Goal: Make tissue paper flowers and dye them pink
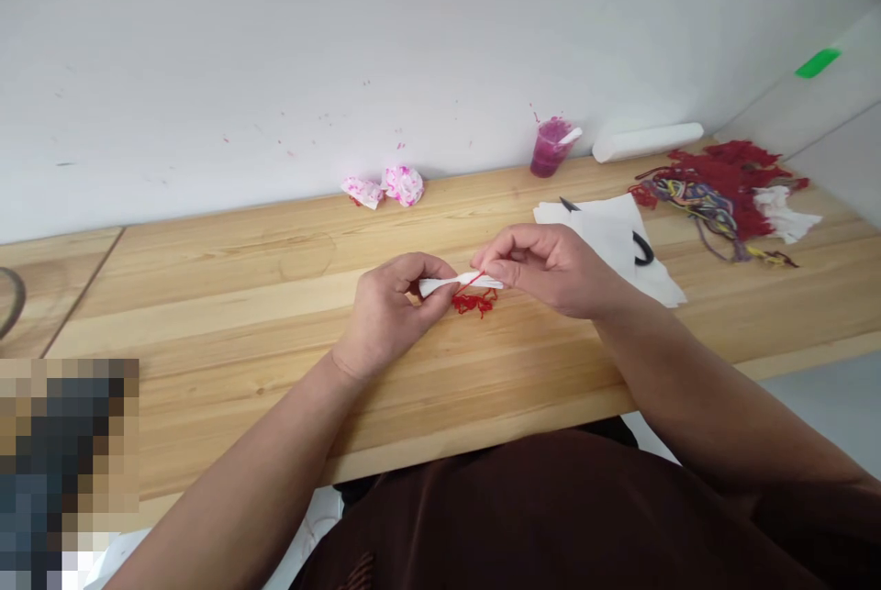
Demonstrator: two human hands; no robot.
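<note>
My left hand (391,307) is closed in a pinch on one end of a small white folded paper strip (447,283), held just above the wooden table (227,315). My right hand (547,267) pinches the strip's other end together with a red thread (470,280) laid across it. A loose tangle of red thread (474,303) hangs below the strip, between both hands, close to the tabletop.
White paper sheets (606,228) with black scissors (641,248) lie right of my hands. A heap of red and mixed yarn (722,182) sits far right. At the back stand a purple-stained cup (549,148), a white roll (647,141) and two pink-stained paper wads (385,186).
</note>
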